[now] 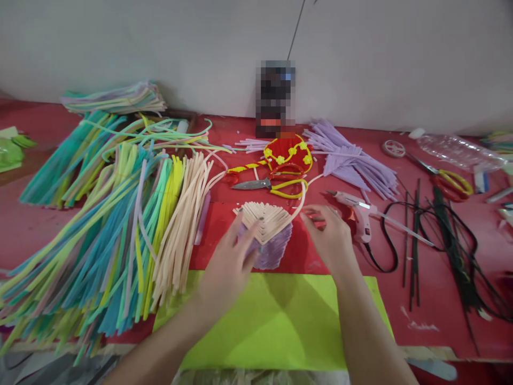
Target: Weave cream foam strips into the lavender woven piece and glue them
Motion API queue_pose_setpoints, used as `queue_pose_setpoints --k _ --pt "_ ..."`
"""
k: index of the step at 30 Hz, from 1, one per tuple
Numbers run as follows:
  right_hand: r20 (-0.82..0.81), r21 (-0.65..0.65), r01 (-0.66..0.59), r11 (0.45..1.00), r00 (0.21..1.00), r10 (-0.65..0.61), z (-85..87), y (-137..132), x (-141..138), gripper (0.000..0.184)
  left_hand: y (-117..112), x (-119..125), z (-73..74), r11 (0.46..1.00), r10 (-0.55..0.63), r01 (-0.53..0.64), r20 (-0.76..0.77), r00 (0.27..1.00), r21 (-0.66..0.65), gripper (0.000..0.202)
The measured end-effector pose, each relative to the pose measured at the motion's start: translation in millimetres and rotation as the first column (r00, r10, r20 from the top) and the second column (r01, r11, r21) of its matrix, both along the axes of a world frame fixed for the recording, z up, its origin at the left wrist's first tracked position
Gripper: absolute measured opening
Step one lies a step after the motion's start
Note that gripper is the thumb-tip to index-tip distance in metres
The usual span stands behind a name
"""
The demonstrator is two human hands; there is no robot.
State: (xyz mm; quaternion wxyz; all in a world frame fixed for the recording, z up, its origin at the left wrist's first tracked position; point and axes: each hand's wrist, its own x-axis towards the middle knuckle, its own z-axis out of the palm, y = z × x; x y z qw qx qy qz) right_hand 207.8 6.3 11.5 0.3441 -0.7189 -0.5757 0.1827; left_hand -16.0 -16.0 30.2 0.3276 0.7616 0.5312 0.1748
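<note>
A fan-shaped piece of pipe cleaners, cream in a chevron pattern over a lilac part, lies on the red table. My left hand rests at its left side with fingers spread, the fingertips on the cream rows. To the right of the piece is my right hand, thumb and forefinger brought together in a pinch. A loose cream pipe cleaner curves up from the piece's right edge, just beside those fingertips. Whether the pinch holds anything is hidden. Scissors with yellow and red handles lie just behind, in front of a red and yellow decorated piece.
Bundles of coloured pipe cleaners cover the left side; lilac ones lie behind right. A pink glue gun, dark green stems, more scissors and a plastic bottle are at right. A lime-green sheet lies in front.
</note>
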Motion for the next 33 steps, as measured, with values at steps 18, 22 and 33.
queue_pose_setpoints --k 18,22,33 --pt "-0.718 -0.248 0.036 0.968 0.664 -0.209 -12.2 -16 2 0.039 28 -6 -25.8 0.779 0.627 -0.331 0.637 0.449 -0.533 0.051" --pt "-0.741 -0.244 0.017 0.97 0.642 -0.198 -11.0 -16 2 0.041 30 -5 -25.4 0.747 0.661 -0.299 0.621 0.421 -0.594 0.051" --pt "-0.767 -0.223 0.035 0.974 0.611 -0.198 -11.9 -13 0 0.043 27 -4 -18.3 0.728 0.682 -0.323 0.59 0.431 -0.605 0.053"
